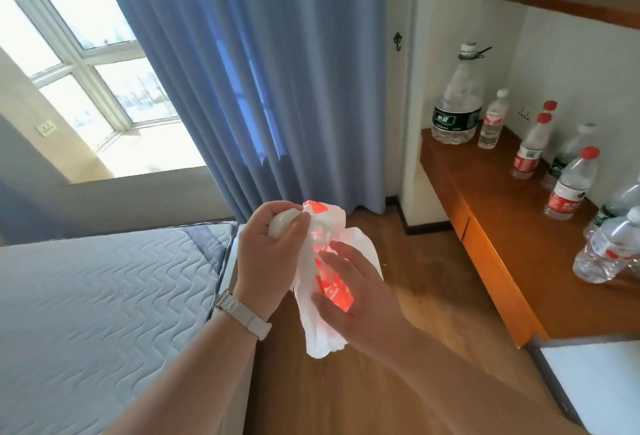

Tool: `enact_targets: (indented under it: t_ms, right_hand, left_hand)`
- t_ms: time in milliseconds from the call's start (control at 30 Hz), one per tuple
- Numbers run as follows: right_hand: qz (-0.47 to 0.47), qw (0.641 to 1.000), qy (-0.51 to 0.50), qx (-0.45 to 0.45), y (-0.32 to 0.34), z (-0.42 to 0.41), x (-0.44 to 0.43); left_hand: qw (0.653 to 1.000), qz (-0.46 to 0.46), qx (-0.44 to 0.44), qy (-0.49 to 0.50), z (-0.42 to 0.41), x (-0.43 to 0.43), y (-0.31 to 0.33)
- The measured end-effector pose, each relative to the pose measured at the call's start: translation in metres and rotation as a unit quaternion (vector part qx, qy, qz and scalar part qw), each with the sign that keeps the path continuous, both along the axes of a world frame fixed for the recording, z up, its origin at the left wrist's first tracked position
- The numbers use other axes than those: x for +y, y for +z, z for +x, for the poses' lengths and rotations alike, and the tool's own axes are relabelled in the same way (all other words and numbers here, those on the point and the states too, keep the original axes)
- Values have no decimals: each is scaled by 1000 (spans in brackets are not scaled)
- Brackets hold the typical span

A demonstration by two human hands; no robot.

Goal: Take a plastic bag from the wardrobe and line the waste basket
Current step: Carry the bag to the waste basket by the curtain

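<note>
A white plastic bag with red print (325, 327) hangs crumpled in front of me above the wooden floor. My left hand (266, 251), with a watch strap on its wrist, grips the bunched top of the bag. My right hand (349, 289) pinches the bag lower down, with its thumb and fingers on the red-printed part. No waste basket and no wardrobe are in view.
A bare quilted mattress (104, 296) lies at the left. A wooden desk (491, 227) at the right carries several plastic water bottles (571, 185). Blue curtains (263, 81) hang ahead beside a bright window (86, 64). Wooden floor (433, 296) runs between the bed and the desk.
</note>
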State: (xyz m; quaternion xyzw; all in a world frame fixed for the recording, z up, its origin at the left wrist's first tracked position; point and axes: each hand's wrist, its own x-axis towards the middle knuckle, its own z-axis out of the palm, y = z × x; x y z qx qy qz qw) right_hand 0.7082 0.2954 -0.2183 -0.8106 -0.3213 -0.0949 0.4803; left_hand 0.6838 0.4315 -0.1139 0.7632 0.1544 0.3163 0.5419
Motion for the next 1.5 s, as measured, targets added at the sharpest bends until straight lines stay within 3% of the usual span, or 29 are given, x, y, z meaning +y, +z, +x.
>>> enact_targets:
  t_ms: [467,967,1500]
  right_hand:
    - [-51,998,28,33,-14,176,98]
    - [-103,992,59,34,4,366,260]
    - [-101,968,229,34,-22,586,380]
  left_hand:
    - [999,-42,-9,-1,172,104,-38]
    - [992,-119,-32,-12,357,265,-27]
    - [981,-122,-36,147,533,357,-39]
